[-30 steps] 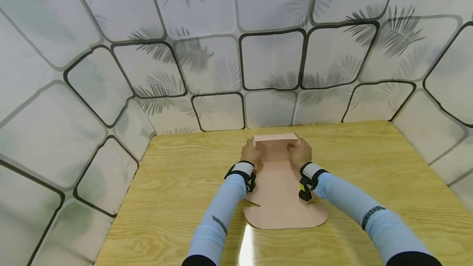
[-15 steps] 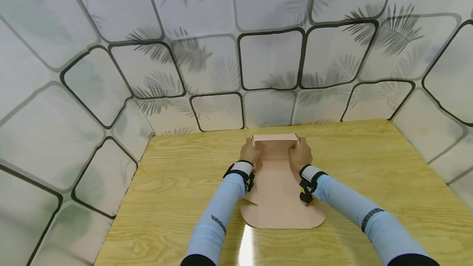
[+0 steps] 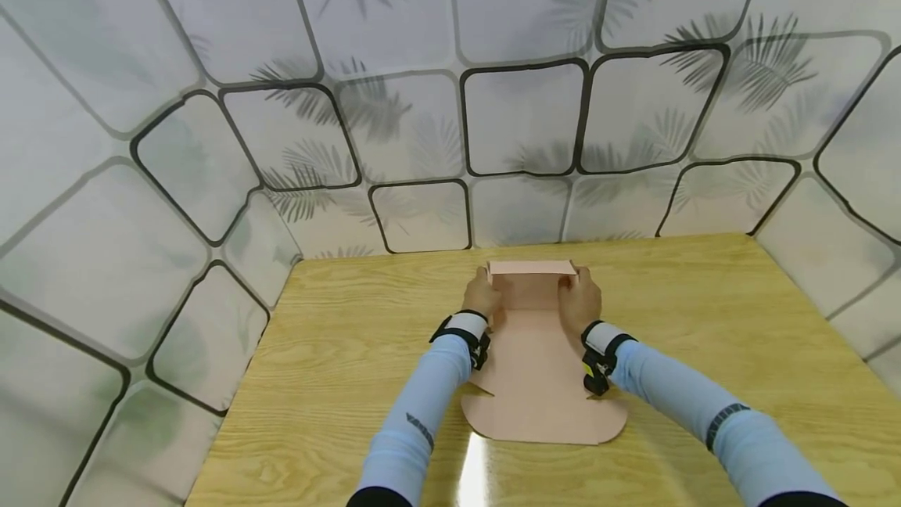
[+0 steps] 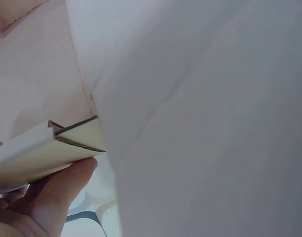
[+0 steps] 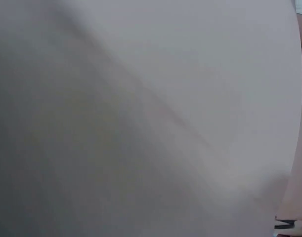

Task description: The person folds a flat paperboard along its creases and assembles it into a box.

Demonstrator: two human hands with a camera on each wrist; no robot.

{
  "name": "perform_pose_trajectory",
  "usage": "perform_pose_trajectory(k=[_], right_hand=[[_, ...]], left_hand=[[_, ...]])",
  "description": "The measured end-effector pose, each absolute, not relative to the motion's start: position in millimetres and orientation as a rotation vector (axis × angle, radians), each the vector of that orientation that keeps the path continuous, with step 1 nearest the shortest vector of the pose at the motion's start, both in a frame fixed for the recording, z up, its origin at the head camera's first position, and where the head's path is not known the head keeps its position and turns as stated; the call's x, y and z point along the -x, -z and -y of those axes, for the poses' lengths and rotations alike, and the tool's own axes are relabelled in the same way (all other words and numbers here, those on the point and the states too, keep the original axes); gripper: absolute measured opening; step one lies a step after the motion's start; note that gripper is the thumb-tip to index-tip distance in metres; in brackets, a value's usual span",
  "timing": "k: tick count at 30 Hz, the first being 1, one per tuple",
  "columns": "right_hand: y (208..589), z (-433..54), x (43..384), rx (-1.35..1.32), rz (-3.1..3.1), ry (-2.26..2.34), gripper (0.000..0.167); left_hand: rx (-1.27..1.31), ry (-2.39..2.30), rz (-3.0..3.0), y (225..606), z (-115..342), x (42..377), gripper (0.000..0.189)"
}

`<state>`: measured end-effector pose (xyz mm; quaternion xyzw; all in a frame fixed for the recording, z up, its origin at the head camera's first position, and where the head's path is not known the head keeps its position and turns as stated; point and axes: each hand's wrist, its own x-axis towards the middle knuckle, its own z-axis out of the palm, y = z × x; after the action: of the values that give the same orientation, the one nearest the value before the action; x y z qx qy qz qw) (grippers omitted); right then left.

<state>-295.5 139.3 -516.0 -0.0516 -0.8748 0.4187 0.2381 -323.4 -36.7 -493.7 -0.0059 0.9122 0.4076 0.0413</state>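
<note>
At the left of the cardboard (image 3: 531, 366), the left hand (image 3: 482, 293) grips a folded rim (image 4: 29, 157) whose end, near the fingers (image 4: 74, 180), shows clearly only in the left wrist view. Between both hands' fingers, it spreads over the desk (image 3: 352, 382); the right hand (image 3: 581, 300) grasps the opposite side.

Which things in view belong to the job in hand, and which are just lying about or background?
Job:
- pinkish cardboard sheet, folded up at its far end
- left hand, holding that end's left side
- right hand, holding its right side

Not the job:
- wooden table, underneath
- patterned wall, background
- left wrist camera and right wrist camera, worn
</note>
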Motion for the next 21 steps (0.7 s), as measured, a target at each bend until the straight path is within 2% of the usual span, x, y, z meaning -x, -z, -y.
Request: perform_pose_trajectory(k=[2, 5, 9, 10, 13, 15, 16, 19, 21], right_hand=[[517.5, -140.1, 295.2, 0.135, 2.379, -1.146, 0.024], [520.5, -144.2, 298.3, 0.026, 2.389, -1.078, 0.019], [514.2, -155.8, 302.0, -0.187, 2.528, -1.108, 0.021], [510.3, -159.4, 302.1, -0.232, 2.596, -1.168, 0.029], [494.5, -170.7, 299.3, -0.269, 2.803, -1.471, 0.069], [486.2, -177.8, 298.2, -0.287, 2.902, -1.685, 0.085], [482.1, -180.9, 297.3, -0.302, 2.933, -1.785, 0.088], [472.4, -185.8, 295.5, -0.276, 2.909, -2.095, 0.084], [467.5, -185.5, 294.6, -0.237, 2.882, -2.247, 0.081]], left_hand=[[0.042, -1.277, -2.728, 451.4, 36.9, 293.5, 0.051], [0.024, -1.267, -2.752, 440.1, 35.9, 282.5, 0.049], [0.028, -1.208, -2.797, 480.1, 34.6, 313.3, 0.052], [0.008, -1.197, -2.825, 504.3, 35.2, 330.8, 0.052], [-0.019, -1.217, -2.802, 561.9, 39.9, 374.1, 0.059], [-0.044, -1.222, -2.821, 610.3, 42.7, 408.2, 0.061], [-0.056, -1.235, -2.818, 632.1, 45.0, 423.4, 0.061], [-0.055, -1.206, -2.860, 656.7, 44.9, 436.5, 0.062], [-0.058, -1.185, -2.844, 632.5, 45.2, 416.7, 0.062]])
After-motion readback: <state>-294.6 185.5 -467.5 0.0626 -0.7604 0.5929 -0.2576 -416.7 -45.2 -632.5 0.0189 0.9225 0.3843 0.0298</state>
